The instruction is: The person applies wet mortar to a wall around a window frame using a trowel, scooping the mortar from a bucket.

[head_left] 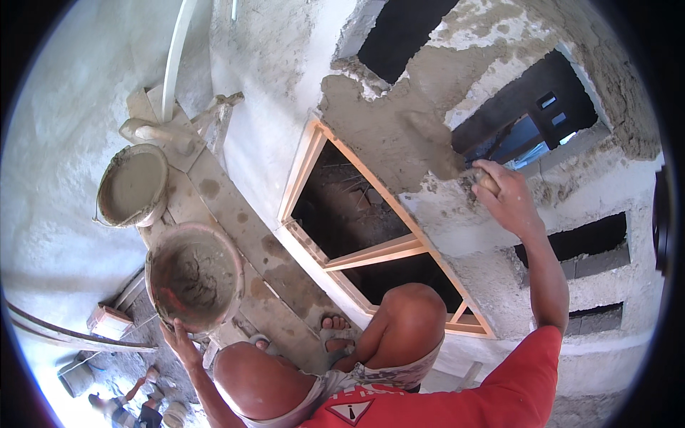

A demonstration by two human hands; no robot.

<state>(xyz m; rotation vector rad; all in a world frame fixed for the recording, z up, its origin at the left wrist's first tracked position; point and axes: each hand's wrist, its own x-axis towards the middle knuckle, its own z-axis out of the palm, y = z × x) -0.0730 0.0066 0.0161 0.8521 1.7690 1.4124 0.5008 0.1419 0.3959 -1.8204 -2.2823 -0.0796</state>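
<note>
Head view: the left hand (184,346) touches the near rim of a bowl (151,264) of wet mortar (198,277); whether it grips, I cannot tell. Beside the bowl stands a bucket (164,171) of grey mix, next to stained planks (265,251). Farther out, the right hand (508,198) wraps the wooden handle (488,183) of a tool at the patchy wall (371,128), beside a square opening, above a wooden frame (389,194). Far below left is another person (118,410).
</note>
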